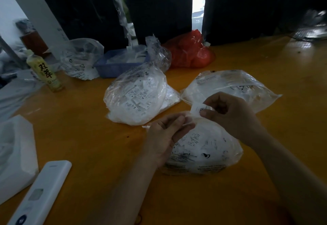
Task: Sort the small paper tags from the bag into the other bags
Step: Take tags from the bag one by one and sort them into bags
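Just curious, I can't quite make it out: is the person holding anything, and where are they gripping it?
The right hand pinches a small white paper tag by its right end. The left hand pinches another paper tag over the nearest bag.

Single head view: looks forward-down, close over orange table (85, 136).

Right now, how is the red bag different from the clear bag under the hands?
The red bag is opaque, so its contents are hidden; the clear bag shows printed paper tags inside. The red bag sits untouched at the far edge of the table; the clear bag lies near, with the left hand at its mouth and the right hand pinching a tag above it. Both are plastic and crumpled.
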Motion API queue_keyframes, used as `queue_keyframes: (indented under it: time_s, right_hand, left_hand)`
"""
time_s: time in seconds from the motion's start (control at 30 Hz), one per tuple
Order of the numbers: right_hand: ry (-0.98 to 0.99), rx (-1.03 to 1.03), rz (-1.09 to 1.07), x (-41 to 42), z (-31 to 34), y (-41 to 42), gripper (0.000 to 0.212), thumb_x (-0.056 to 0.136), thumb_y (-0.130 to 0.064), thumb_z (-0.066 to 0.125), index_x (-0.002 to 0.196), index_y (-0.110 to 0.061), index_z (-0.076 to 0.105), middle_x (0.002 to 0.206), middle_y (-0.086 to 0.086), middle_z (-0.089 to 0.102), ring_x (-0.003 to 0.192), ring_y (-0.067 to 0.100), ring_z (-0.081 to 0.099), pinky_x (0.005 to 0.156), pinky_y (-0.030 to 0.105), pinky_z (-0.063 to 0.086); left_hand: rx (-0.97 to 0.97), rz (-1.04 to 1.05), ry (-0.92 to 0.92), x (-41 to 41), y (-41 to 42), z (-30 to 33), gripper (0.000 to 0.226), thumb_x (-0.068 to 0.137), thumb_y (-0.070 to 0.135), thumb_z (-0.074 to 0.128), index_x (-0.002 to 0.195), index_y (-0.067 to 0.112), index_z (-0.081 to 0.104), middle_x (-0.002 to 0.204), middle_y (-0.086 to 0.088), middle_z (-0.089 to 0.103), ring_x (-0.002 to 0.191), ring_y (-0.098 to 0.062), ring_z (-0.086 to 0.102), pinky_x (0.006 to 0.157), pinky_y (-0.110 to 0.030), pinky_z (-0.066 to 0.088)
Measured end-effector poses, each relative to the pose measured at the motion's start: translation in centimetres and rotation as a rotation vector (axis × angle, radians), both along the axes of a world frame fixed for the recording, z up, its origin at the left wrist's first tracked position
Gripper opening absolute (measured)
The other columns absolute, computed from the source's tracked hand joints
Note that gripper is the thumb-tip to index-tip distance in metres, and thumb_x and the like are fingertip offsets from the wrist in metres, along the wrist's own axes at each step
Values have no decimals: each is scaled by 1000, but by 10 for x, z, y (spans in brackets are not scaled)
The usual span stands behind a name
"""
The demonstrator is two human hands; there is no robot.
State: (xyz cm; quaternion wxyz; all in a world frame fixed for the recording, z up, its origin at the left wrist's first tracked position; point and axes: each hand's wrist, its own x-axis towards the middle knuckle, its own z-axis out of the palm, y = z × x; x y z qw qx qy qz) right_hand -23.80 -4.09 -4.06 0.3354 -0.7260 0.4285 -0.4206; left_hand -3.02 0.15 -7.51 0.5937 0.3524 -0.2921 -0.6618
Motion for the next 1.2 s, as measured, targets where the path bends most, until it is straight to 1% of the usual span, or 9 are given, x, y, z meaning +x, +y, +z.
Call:
queue_keyframes:
  time_s: [0.17, 0.3, 0.47, 0.57, 0.63, 0.7, 0.8, 0.93, 1.2]
  right_hand:
    - [124, -13, 9, -1, -3, -3, 20, 81, -42, 79, 95, -37, 66, 85, -12, 71, 71, 11, 68, 67, 35, 58]
    - [226, -74, 3, -3, -4, -4, 20, 82, -41, 79, 96, -38, 65, 83, -13, 70, 71, 5, 66, 64, 25, 56]
    - [334, -96, 46, -1, -10, -2, 22, 83, -38, 81, 99, -43, 66, 79, -13, 69, 65, 5, 65, 59, 27, 55]
    - [314, -94, 78, 4, -10, 1, 36, 80, -42, 80, 112, -46, 64, 91, -20, 69, 79, -6, 64, 63, 10, 51]
    - [208, -34, 21, 5, -8, 0, 47, 80, -47, 77, 123, -47, 58, 95, -21, 70, 78, -8, 66, 59, 11, 53]
    - [102, 62, -73, 3, -6, -1, 42, 83, -49, 74, 121, -43, 58, 95, -21, 72, 78, -2, 69, 62, 24, 59]
    - [29, 123, -95, 2, -7, -1, 27, 90, -29, 76, 114, -33, 64, 88, -16, 74, 77, 4, 71, 73, 36, 62]
    - [30, 70, -64, 13, -8, 7, 26, 88, -19, 78, 106, -32, 65, 84, -15, 74, 76, 2, 71, 70, 25, 58]
    - [124, -70, -72, 27, -13, 17, 16, 91, -40, 71, 104, -32, 69, 89, -20, 70, 83, -6, 67, 74, 12, 55]
  left_hand:
    - [8, -2, 7, 1, 0, 0, 20, 85, 9, 75, 103, 2, 81, 110, -26, 75, 99, -34, 77, 79, -27, 63]
    - [6, 10, -83, 1, 2, 2, 20, 83, 17, 78, 101, 10, 82, 111, -22, 77, 97, -31, 78, 75, -24, 62]
    - [-94, 36, -376, 0, 7, 3, 17, 85, 27, 79, 101, 25, 83, 107, -8, 80, 98, -26, 78, 73, -26, 63]
    - [-112, 39, -444, -1, 9, 2, 12, 91, 20, 77, 98, 27, 84, 104, -6, 81, 95, -26, 79, 70, -27, 63]
    - [-84, 61, -412, -2, 8, 3, 11, 89, 22, 79, 97, 27, 84, 104, -7, 81, 95, -27, 79, 70, -26, 63]
    - [-35, 98, -344, -3, 7, 4, 18, 81, 27, 81, 98, 23, 84, 105, -9, 80, 95, -26, 79, 69, -24, 62]
    - [27, 152, -242, -3, 4, 3, 31, 74, 28, 83, 101, 14, 82, 105, -13, 80, 94, -27, 79, 68, -23, 61]
    - [11, 105, -224, -3, 5, 4, 26, 77, 26, 82, 101, 15, 83, 109, -14, 79, 97, -30, 78, 68, -23, 62]
    - [-27, 89, -259, -3, 7, 5, 21, 82, 30, 80, 102, 25, 84, 112, -5, 80, 100, -29, 78, 74, -27, 62]
